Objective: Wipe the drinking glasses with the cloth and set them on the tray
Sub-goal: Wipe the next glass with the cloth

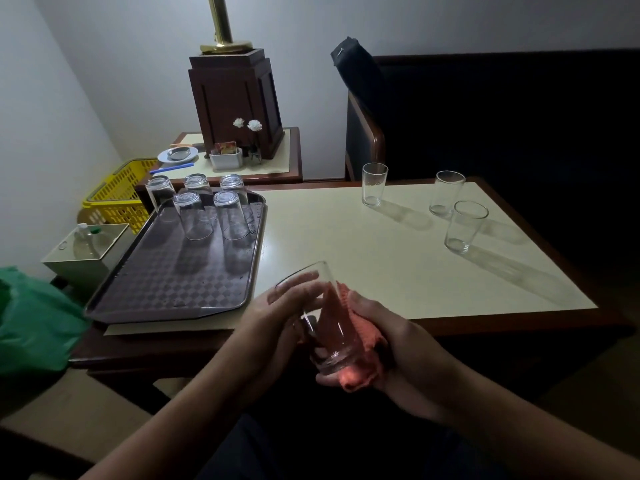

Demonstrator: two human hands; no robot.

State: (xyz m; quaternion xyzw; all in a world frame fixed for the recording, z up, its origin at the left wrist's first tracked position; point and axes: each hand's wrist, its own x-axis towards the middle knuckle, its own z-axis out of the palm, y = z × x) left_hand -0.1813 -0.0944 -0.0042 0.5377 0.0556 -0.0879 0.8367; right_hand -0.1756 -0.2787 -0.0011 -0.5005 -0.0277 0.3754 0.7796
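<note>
Tray (180,282): sitting at the worktop's (346,237) left end, carrying five upturned glasses (194,216).
Left hand (273,320): curling its fingers round the tilted glass (329,327) over the near edge.
Cloth (363,337): orange, pressing against that glass's side and base.
Right hand (398,344): gripping the cloth round the glass's base.
Waiting glasses (374,183): three standing upright, apart, on the right.
</note>
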